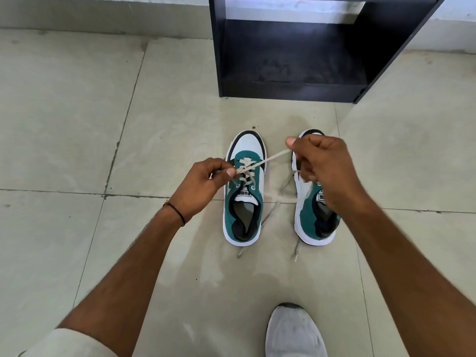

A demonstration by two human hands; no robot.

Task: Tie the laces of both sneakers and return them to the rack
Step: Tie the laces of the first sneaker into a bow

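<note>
Two teal-and-white low-top sneakers stand side by side on the pale tiled floor point(77, 124), toes pointing away from the person: the left sneaker point(244, 191) sits apart from the right sneaker point(313, 202), with loose flat cream laces point(270, 217) trailing on the floor between and behind them. Beyond the toes, farther from the person, stands the open black wooden shoe rack point(291, 55) against the wall. The left hand point(203, 186) is over the left sneaker, the right hand point(324, 166) over the right sneaker, a lace end point(273, 157) stretched between them, and a worn grey shoe toe point(293, 331) lies nearest the person.
</note>
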